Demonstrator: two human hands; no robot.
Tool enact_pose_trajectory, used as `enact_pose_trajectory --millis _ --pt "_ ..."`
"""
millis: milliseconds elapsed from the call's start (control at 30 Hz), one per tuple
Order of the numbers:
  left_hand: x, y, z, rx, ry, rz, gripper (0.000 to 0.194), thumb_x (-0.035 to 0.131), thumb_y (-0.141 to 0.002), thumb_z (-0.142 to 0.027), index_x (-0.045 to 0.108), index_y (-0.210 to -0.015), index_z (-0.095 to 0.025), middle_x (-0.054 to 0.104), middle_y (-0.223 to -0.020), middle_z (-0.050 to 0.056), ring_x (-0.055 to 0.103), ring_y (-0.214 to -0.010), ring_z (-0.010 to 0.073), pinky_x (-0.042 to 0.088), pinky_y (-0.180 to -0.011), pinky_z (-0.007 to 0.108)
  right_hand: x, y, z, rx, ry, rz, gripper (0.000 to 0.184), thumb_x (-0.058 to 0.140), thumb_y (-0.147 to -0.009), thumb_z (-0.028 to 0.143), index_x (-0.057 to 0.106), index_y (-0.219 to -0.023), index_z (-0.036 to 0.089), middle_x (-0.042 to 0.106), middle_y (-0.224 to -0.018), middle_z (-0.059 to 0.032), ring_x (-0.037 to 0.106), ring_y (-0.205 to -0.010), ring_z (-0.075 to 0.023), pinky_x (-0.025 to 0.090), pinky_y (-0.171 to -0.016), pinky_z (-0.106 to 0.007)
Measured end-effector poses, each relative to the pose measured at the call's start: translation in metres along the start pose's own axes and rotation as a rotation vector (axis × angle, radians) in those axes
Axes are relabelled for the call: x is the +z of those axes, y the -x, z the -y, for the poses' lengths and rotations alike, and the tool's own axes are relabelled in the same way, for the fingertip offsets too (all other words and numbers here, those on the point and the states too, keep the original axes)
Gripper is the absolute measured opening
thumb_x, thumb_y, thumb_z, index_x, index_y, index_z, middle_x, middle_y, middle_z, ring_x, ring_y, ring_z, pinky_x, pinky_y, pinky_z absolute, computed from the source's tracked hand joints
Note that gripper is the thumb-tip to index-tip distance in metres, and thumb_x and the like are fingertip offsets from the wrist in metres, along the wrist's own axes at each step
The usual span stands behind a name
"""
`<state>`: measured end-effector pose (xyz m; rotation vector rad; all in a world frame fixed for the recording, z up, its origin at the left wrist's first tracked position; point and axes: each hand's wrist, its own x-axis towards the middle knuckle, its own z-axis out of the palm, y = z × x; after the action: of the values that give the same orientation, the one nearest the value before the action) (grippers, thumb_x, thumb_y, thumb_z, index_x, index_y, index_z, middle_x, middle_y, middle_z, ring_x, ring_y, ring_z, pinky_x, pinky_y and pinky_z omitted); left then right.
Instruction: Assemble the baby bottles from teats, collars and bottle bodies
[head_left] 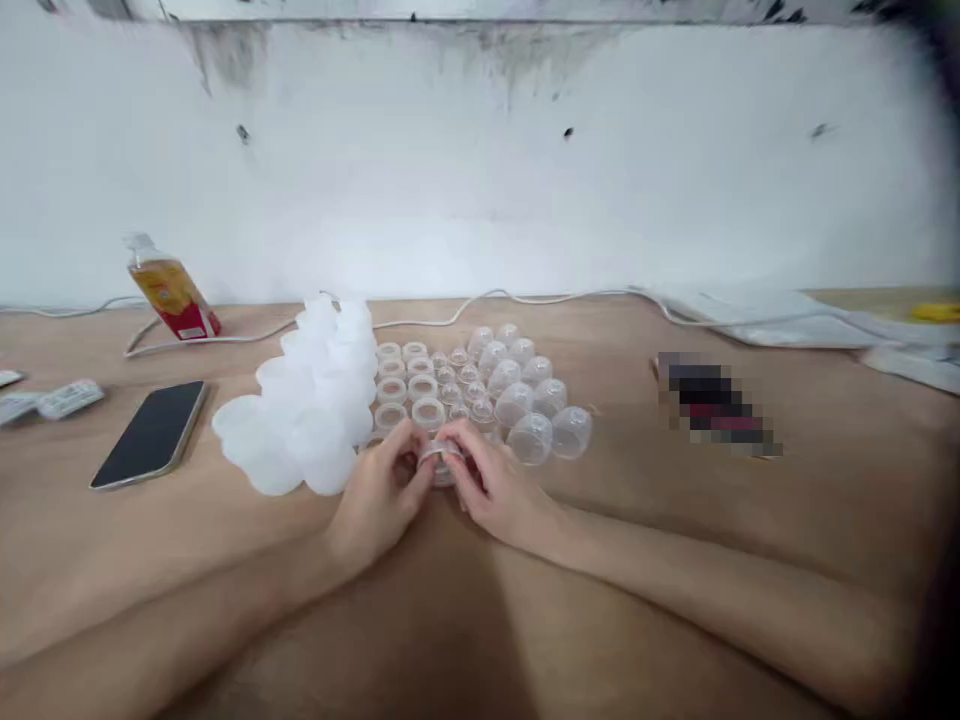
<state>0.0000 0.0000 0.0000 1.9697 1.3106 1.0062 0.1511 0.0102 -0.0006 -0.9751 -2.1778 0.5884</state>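
My left hand and my right hand meet at the front of the rows of parts. Fingers of both are pinched around a clear, ring-shaped bottle part, which they partly cover. Just beyond stand rows of translucent screw rings, then small clear bottle nipples. To the right of these are rows of clear domed caps. Overlapping translucent white rounded pieces lie left of my left hand; their exact kind is hard to tell.
A phone lies at the left, with small white items beyond it. A drink bottle stands near the wall. A white cable runs along the back. Plastic bags and a pixelated dark object are at the right.
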Motion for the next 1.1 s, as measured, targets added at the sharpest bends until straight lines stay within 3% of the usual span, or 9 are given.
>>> enact_pose_trajectory --millis 233,433,900,1100 --pt "0.0004 0.0031 -0.0050 0.049 0.056 -0.008 0.014 0.042 -0.080 -0.020 0.040 -0.094 -0.020 0.054 -0.082 -0.001 0.053 -0.074 0.0111 0.039 -0.061 0.020 -0.0017 -0.0005 -0.0010 0.046 -0.062 -0.004 0.021 0.037 -0.081 0.018 0.035 -0.101 0.020 0.052 -0.074 -0.0004 0.050 -0.060 -0.0110 0.039 -0.057 -0.023" --pt "0.0020 0.0020 -0.0026 0.045 0.065 -0.010 0.016 0.043 -0.079 -0.018 0.040 -0.095 -0.020 0.054 -0.076 -0.002 0.052 -0.068 0.0105 0.037 -0.052 0.018 -0.0004 -0.0003 -0.0017 0.060 -0.051 -0.019 0.021 0.039 -0.078 0.015 0.037 -0.099 0.020 0.051 -0.072 -0.0001 0.048 -0.060 -0.0108 0.038 -0.054 -0.022" --pt "0.0056 -0.0022 -0.0004 0.010 0.138 -0.006 0.012 0.045 -0.078 -0.019 0.042 -0.089 -0.019 0.055 -0.076 -0.001 0.053 -0.066 0.0110 0.041 -0.054 0.020 0.0054 -0.0010 -0.0052 0.048 -0.074 -0.071 0.023 0.039 -0.075 0.010 0.039 -0.096 0.020 0.052 -0.074 0.0005 0.047 -0.060 -0.0098 0.038 -0.055 -0.022" --pt "0.0046 -0.0007 -0.0044 -0.032 0.207 -0.007 0.013 0.041 -0.082 -0.025 0.040 -0.094 -0.021 0.055 -0.079 0.000 0.052 -0.063 0.0096 0.041 -0.052 0.018 0.0023 -0.0028 -0.0031 0.071 -0.057 -0.104 0.022 0.037 -0.080 0.016 0.041 -0.102 0.019 0.053 -0.077 -0.0016 0.049 -0.061 -0.0108 0.040 -0.057 -0.023"
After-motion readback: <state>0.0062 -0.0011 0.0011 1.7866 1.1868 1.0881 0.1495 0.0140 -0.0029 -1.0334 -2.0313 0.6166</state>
